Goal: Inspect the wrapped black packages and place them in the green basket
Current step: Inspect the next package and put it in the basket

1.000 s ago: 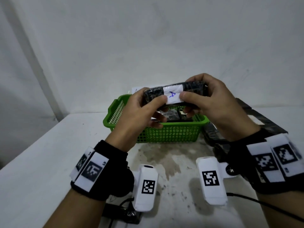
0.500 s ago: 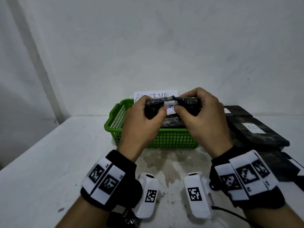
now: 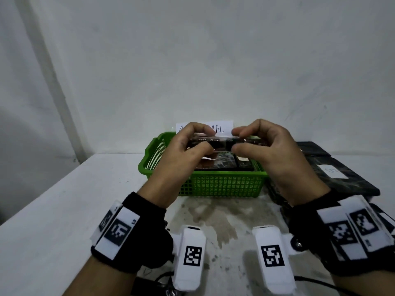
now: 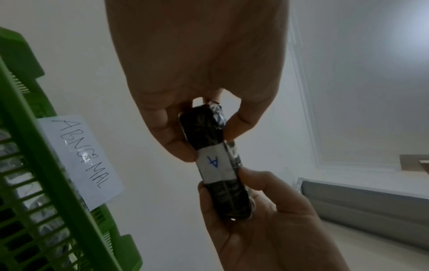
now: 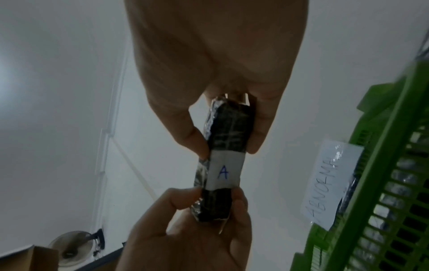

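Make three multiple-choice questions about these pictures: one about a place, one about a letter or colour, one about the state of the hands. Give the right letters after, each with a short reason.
1. Where is the held black package?
A. Above the green basket
B. Flat on the table
C. On the stack at the right

2. Which letter stands on the white label of the held package?
A. B
B. A
C. N

3. How is the package held?
A. By the left hand alone
B. By the right hand alone
C. By both hands, one at each end

Answers:
1 A, since the head view shows it lifted over the basket's open top, not lying anywhere.
2 B, since a blue A is plain in both wrist views.
3 C, since the left hand and the right hand each pinch one end between thumb and fingers.
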{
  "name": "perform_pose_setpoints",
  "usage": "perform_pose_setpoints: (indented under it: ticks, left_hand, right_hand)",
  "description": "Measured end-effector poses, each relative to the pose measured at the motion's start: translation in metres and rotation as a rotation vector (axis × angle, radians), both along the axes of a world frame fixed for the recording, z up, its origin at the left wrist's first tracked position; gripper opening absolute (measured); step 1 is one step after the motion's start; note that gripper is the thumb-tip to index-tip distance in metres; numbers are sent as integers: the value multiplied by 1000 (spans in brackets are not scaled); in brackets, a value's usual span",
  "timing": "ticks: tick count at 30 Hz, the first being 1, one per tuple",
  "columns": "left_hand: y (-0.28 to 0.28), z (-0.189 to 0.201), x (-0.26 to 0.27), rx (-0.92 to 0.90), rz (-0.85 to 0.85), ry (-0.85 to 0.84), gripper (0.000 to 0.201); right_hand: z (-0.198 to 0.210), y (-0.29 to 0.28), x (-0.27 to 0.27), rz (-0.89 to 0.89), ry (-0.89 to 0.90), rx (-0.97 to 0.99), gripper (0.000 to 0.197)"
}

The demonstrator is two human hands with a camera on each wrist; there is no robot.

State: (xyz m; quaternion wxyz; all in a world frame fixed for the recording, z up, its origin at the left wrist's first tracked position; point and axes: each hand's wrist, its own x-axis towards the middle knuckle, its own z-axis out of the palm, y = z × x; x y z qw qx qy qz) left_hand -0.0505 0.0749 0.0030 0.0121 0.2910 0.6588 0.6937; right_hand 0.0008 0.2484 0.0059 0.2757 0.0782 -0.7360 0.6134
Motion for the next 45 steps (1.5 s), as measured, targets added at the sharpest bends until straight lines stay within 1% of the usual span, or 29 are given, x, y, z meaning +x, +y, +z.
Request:
perform_pose_setpoints:
  ticks: [2, 5, 9, 13, 15, 17, 18, 20, 22, 24, 26, 29, 31, 35, 37, 39, 41, 42, 45]
  left_hand:
    - [0, -2, -1, -4, 25, 22, 14]
    - [4, -5, 0, -9, 94, 71, 15]
    - [11, -6, 4, 6, 180, 161, 18]
    - [13, -9, 4, 9, 204, 224, 17]
    - [12, -9, 4, 44, 178, 187, 12]
    - [10, -5, 6, 131, 86, 53, 5]
    - [8, -2, 5, 178, 34, -6, 5]
    - [4, 2, 4, 251, -35, -53, 13]
    - [1, 2, 0, 267, -72, -38, 21]
    - [0, 0, -2, 219, -66, 0, 29]
    - [2, -3, -2, 185, -38, 2, 33]
    - [6, -4, -2, 182, 7, -50, 33]
    - [6, -3, -1, 175, 7, -66, 34]
    - [5, -4, -1, 129, 81, 17, 32]
    - [8, -8, 0, 38, 141, 47, 25]
    - [9, -9, 1, -22, 129, -1, 15]
    - [8, -8, 0, -13, 78, -73, 13]
    - [7, -7, -1, 8, 63, -78, 13]
    - [2, -6, -4, 72, 40, -4, 11]
  right_hand:
    - [-3, 0, -3, 30, -7, -5, 25]
    - [-8, -2, -6, -21, 27, 22, 24]
    - [-12, -5, -9, -64, 102, -31, 38]
    - [-12, -8, -9, -71, 133, -10, 37]
    - [-10, -7, -6, -61, 126, 41, 33]
    - [-7, -5, -3, -55, 115, 99, 31]
    - [-6, -4, -2, -43, 101, 105, 32]
    - [-5, -3, -1, 2, 60, 48, 39]
    - [-3, -3, -2, 51, 11, -53, 36]
    - [-1, -3, -1, 87, -24, -120, 29]
    - [-1, -4, -1, 93, -16, -113, 27]
    - [-1, -3, -1, 43, 78, -47, 25]
    - [-1, -3, -2, -6, 153, 24, 28]
    - [-8, -6, -5, -74, 215, 144, 29]
    - [-9, -7, -5, -70, 199, 161, 32]
    - [-8, -6, -4, -56, 181, 210, 35]
    - [-7, -3, -3, -34, 163, 262, 35]
    - [-7, -1, -3, -17, 145, 260, 34]
    - [-9, 0, -5, 41, 18, 130, 26]
